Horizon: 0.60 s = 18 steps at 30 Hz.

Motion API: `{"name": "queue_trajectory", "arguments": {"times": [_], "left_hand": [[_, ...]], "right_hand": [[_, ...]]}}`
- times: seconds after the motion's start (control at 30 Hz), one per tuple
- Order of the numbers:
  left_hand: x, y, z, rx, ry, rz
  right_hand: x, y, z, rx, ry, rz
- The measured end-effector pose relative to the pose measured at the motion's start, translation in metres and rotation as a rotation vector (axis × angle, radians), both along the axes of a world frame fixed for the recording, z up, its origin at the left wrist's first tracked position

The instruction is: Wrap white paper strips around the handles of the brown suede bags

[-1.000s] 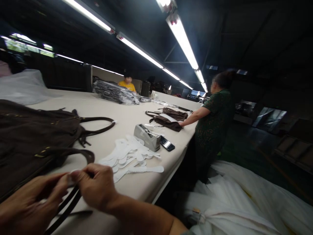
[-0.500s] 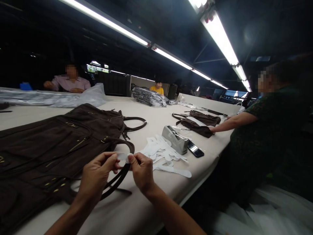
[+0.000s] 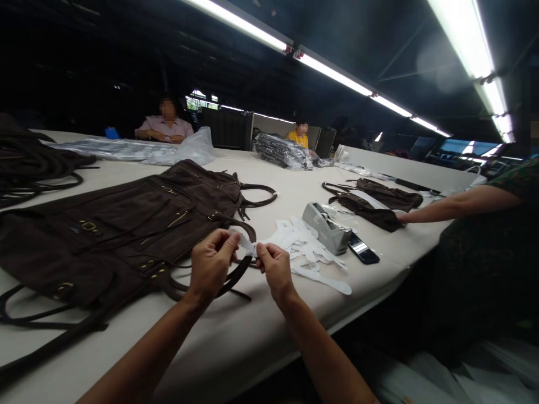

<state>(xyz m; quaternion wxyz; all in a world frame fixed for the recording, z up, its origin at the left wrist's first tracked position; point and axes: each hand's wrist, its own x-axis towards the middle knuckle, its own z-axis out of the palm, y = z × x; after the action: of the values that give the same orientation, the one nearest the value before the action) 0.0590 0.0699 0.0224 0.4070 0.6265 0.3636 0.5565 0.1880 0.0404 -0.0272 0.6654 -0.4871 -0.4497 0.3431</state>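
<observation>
Fingers of the left hand [image 3: 210, 266] are closed on a thin white strip [image 3: 244, 242]; fingers of the right hand [image 3: 275, 272] pinch its other end, right against the near handle [image 3: 239, 274] of a brown bag. Main risk, my read: strip is thin and pulled between two small pinches, so uneven tension could tear or crease it, or a slipping grip could let the wrap go slack or crooked. Handle is a free-standing loop, so it could roll under the pull and drag the bag askew. Brown bag [image 3: 126, 235] lies flat on the pale tabletop [image 3: 219, 342], left of and beyond the hands: dark matte fabric, soft wrinkles, brass-coloured buckles and zip, thin straps trailing off the near end. Its far handle [image 3: 257, 186] has a small white bit at the tip. White paper pieces [image 3: 295, 238] sit loose in a heap just past the right hand; a sleeve could scatter them. Grey tape dispenser [image 3: 326, 227] is beside the heap, phone [image 3: 362, 248] next to it. Farther out, a co-worker's hand [image 3: 402, 217] touches smaller-looking brown bags [image 3: 370, 210]. Plastic-wrapped pile [image 3: 282, 150] at the back, near a person in yellow [image 3: 298, 137]; contents unclear.
</observation>
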Motion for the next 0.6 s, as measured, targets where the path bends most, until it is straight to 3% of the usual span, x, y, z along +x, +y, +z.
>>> {"name": "queue_trajectory", "arguments": {"times": [0.1, 0.2, 0.37, 0.47, 0.6], "left_hand": [[-0.001, -0.003, 0.005, -0.03, -0.177, 0.057], [-0.005, -0.018, 0.013, -0.003, -0.198, 0.09], [-0.015, -0.056, 0.031, 0.288, -0.033, 0.193], [-0.017, -0.062, 0.031, 0.182, -0.098, 0.128], [-0.014, -0.053, 0.026, 0.044, -0.215, 0.067]], "right_hand": [[-0.002, -0.003, -0.003, -0.038, 0.04, -0.016], [-0.008, -0.018, 0.004, 0.021, -0.051, -0.049], [-0.016, -0.046, 0.02, 0.14, -0.258, -0.117], [-0.015, -0.043, 0.02, 0.088, -0.082, 0.017], [-0.013, -0.028, 0.016, 0.022, 0.116, 0.13]]}}
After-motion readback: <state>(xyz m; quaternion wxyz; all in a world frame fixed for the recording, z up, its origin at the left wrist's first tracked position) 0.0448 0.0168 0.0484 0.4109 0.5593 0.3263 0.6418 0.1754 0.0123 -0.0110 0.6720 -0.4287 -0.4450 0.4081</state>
